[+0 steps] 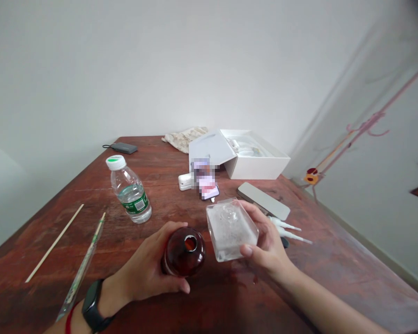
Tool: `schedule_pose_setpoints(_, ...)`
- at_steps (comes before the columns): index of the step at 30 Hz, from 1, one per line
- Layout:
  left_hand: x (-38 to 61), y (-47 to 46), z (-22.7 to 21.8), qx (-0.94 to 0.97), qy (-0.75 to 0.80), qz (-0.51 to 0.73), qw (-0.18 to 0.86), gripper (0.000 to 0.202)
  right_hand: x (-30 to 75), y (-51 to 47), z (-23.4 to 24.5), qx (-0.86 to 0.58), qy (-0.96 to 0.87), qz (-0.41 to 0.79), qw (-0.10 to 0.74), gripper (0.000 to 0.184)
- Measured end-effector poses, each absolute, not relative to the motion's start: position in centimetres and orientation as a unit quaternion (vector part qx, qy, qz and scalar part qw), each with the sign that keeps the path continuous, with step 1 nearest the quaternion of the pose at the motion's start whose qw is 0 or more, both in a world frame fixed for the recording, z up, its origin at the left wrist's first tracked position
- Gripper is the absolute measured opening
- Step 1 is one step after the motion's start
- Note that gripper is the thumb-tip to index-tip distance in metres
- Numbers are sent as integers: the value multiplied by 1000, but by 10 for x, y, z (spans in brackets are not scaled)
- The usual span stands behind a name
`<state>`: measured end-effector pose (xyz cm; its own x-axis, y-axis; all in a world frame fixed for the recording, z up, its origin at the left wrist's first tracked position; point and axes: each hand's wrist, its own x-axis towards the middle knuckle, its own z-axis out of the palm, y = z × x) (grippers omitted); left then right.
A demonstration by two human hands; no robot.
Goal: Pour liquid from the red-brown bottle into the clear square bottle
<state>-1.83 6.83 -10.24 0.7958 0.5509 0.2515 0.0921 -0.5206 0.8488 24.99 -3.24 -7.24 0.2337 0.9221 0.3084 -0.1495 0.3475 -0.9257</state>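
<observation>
My left hand (153, 266) is wrapped round a dark red-brown glass bottle (184, 260) with a small round opening at its top. To its right, my right hand (264, 241) grips a clear square plastic container (231, 229) by its right side, thumb at the near corner and fingers behind. The container is tilted and has a round raised shape at its far side; whether anything is inside I cannot tell. Bottle and container are a short gap apart. A water bottle (132, 199) with a white cap and green label stands upright beyond my left hand.
On the left lie a bare wooden stick (55, 241) and wrapped chopsticks (85, 260). Farther back are a grey pouch-like block (123, 148), a phone (209, 188), a white box (256, 167) and a crumpled cloth (183, 139). A grey case (264, 199) and white-tipped tubes (289, 229) lie at right.
</observation>
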Motion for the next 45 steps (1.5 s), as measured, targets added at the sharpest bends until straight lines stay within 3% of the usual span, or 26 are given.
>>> schedule_pose_setpoints(7, -19, 70, -106, 818, 197, 251, 479, 99, 244, -29, -70, -387, -460, 425, 676, 66)
schedule_pose_setpoints(20, -14, 78, -101, 812, 158, 286, 484, 84, 249, -27, -84, -351, -479, 457, 662, 62)
schedule_pose_setpoints(34, -9, 71, -91, 816, 159, 261, 491, 89, 259, -28, -94, -408, -521, 386, 643, 64)
schedule_pose_setpoints(45, -8, 64, -87, 813, 176, 243, 499, 81, 264, -29, -104, -432, -492, 374, 657, 69)
